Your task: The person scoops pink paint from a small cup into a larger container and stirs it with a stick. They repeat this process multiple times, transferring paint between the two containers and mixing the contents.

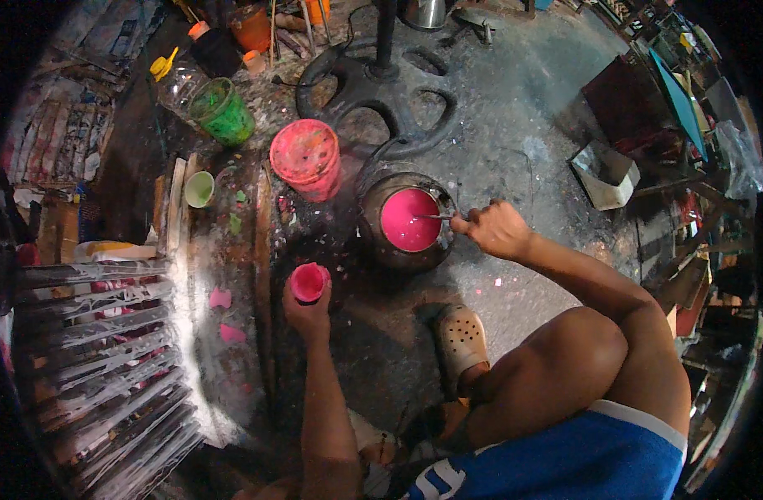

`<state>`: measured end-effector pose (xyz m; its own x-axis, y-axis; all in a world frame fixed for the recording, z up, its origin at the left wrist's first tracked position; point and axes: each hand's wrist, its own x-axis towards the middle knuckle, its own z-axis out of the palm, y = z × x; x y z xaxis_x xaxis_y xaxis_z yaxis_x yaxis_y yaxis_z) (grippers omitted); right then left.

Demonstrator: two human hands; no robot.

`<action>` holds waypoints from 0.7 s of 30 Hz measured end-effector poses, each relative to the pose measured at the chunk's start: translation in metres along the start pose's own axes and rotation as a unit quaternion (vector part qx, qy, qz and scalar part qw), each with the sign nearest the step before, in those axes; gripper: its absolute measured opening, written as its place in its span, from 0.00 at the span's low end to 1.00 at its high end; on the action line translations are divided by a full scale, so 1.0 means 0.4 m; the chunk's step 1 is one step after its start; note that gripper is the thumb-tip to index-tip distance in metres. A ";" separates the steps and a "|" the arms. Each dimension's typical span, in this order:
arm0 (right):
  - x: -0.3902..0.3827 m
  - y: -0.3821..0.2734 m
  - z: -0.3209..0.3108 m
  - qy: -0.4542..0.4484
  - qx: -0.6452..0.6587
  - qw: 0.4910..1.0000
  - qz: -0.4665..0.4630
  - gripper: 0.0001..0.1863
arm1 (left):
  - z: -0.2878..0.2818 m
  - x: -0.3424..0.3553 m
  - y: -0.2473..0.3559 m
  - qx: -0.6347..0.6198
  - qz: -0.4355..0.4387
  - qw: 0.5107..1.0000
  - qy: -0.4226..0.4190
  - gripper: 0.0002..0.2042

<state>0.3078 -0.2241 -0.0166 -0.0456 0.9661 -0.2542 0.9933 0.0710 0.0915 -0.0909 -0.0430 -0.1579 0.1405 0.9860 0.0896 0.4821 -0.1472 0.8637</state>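
Note:
My right hand is closed round the handle of a thin metal spoon, whose far end dips into bright pink liquid. That liquid fills a round pot with a dark, blackened outside, standing on the floor. Lower and to the left, my left hand grips a small pink-coated cup, its mouth facing up. Pink coats the inside of the cup; how much it holds I cannot tell. The spoon's bowl is hidden in the liquid.
Beyond the cup stands a pink bucket, with a green-stained tub farther left. A small pale green cup sits near wooden strips. A heavy black metal base is behind the pot. White-streaked slats lie at left.

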 end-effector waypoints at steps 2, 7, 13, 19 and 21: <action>-0.007 0.000 -0.024 -0.020 0.006 1.000 -0.003 0.19 | -0.009 0.003 -0.001 0.005 -0.011 1.000 -0.003 0.38; -0.037 -0.011 -0.092 -0.065 0.025 0.995 0.065 0.19 | -0.025 0.004 -0.010 0.005 0.000 1.000 0.016 0.37; -0.042 0.003 -0.104 -0.041 0.140 0.980 0.132 0.16 | -0.015 0.008 -0.011 0.014 0.008 1.000 0.017 0.37; 0.002 0.001 -0.033 -0.022 0.153 0.975 0.162 0.13 | -0.001 0.003 0.002 -0.014 0.005 1.000 0.005 0.37; 0.015 0.004 -0.020 0.000 0.133 0.977 0.165 0.13 | 0.001 0.003 0.003 -0.019 0.008 1.000 0.004 0.37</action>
<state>0.3082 -0.2163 -0.0101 0.2815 0.9254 -0.2538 0.9465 -0.3113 -0.0850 -0.0897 -0.0421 -0.1569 0.1413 0.9842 0.1069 0.4465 -0.1597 0.8804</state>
